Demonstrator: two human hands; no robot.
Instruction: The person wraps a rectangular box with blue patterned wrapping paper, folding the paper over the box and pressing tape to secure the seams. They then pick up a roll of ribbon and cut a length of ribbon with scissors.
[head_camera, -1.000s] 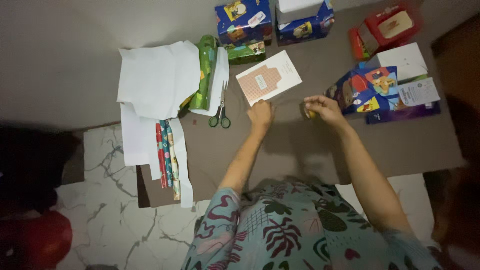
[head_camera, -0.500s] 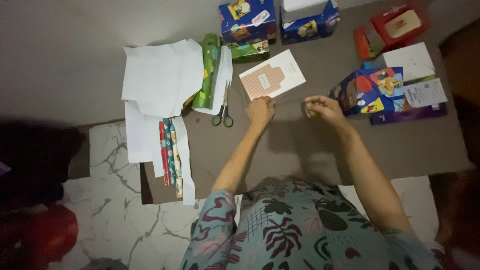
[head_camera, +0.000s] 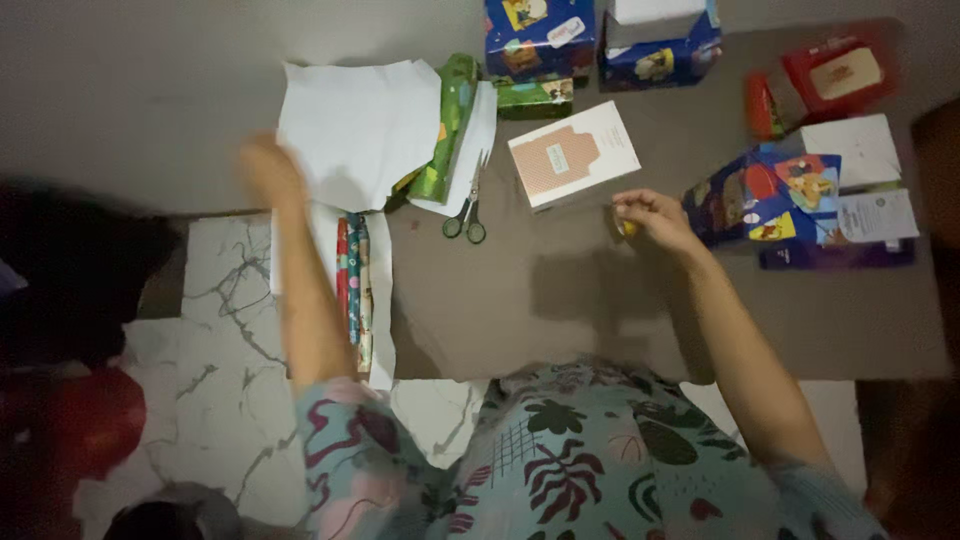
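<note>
Left hand (head_camera: 268, 165) swung out to white paper (head_camera: 355, 130), blurred, grip unclear. Right hand (head_camera: 648, 213) pinches yellow tape roll (head_camera: 626, 228); card box (head_camera: 573, 155) unwrapped.

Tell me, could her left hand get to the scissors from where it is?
Probably yes. The left hand is out over the white paper, and the green-handled scissors lie uncovered on the brown table just beyond, nothing lying on them.

I'm on the floor of a home, by the look of it: white marble-veined floor tiles (head_camera: 230, 330) under a brown mat (head_camera: 600, 300), with rolls of gift wrap (head_camera: 352, 290), green-handled scissors (head_camera: 466, 215) and wrapped boxes (head_camera: 540, 35) spread before me at the far edge.
</note>
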